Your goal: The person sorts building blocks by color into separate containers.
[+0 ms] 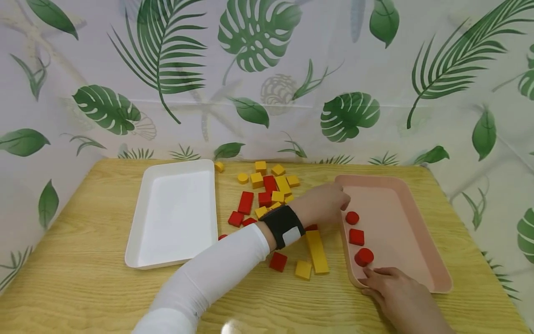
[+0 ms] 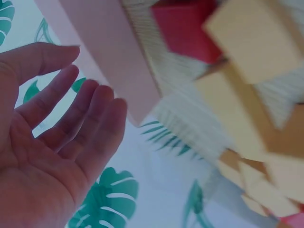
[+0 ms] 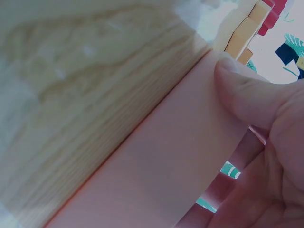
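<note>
3 red blocks point(image 1: 356, 237) | inside left edge, pink tray point(image 1: 392, 222) | hands point(image 1: 325, 202) point(image 1: 400, 297) at rim

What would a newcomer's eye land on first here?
Probably the scatter of red and yellow geometric blocks between the white rectangular tray and the pink rectangular tray. Next, three red blocks lined along the pink tray's left side, where the right hand pinches the near-left corner and the left hand hovers near the far-left one. Behind, a white backdrop shows large green leaves.

Trays point(image 1: 179, 208) flank blocks point(image 1: 245, 202) on the wooden table point(image 1: 83, 241).
</note>
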`<state>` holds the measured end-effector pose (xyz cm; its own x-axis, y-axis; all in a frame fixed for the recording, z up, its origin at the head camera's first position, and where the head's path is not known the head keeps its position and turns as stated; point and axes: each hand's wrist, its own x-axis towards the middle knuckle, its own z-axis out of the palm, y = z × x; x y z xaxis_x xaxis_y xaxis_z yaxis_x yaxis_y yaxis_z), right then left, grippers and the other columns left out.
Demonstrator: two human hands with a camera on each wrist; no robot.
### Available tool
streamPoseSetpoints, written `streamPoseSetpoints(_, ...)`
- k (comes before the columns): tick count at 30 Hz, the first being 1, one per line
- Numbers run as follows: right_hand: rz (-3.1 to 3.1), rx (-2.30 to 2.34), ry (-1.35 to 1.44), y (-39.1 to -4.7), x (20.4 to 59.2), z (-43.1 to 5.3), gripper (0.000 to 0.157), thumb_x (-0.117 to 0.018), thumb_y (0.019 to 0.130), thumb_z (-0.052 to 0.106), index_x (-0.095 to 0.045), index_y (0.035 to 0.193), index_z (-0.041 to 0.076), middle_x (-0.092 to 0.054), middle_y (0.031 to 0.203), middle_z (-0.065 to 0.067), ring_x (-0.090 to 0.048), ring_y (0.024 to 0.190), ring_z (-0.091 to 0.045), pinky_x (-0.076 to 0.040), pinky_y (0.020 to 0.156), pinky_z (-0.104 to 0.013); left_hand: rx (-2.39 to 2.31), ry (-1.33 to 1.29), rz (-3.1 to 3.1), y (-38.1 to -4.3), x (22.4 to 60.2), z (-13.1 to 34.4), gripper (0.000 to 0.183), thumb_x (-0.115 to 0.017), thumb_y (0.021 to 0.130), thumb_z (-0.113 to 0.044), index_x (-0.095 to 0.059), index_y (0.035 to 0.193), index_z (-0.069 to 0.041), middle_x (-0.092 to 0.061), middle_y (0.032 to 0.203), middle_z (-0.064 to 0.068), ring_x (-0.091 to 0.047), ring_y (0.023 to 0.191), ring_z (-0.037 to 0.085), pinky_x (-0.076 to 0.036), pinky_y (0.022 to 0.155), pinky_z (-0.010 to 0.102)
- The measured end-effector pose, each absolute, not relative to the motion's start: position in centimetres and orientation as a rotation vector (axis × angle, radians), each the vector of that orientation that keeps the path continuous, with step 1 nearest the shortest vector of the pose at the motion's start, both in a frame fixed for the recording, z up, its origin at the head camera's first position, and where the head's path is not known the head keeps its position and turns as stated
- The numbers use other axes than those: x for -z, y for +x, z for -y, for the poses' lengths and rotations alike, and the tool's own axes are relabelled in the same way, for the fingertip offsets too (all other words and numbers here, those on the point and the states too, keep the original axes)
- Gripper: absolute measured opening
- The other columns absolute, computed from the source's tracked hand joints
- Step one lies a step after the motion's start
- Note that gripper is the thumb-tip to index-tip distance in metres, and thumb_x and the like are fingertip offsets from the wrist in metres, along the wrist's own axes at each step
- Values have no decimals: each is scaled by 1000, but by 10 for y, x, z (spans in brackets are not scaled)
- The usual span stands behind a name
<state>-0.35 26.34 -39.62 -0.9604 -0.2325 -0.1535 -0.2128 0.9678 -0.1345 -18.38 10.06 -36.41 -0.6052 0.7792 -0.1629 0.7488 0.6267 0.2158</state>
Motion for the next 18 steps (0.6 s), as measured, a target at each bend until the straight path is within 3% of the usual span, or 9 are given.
streamPoseSetpoints(10, -2976, 174, -340, -3, 400, -264, 41, -69, 73, 37, -67, 111, 20, -64, 100, 0, -56, 94, -22, -49, 71, -46, -181, 1190, -2566, -179, 390, -77, 4, -59, 85, -18, -57, 89, -18, -52, 85, -4, -49, 74, 12, -37, 62, 19)
streamPoseSetpoints(18, -2981, 167, -346, -2, 402, -263, 42, -70, 73, 36, -67, 112, 19, -64, 100, 1, -56, 93, -22, -49, 71, -45, -157, 1175, -2552, -178, 395, -73, 5, -60, 84, -15, -57, 82, -18, -53, 80, -3, -50, 72, 13, -38, 60, 20)
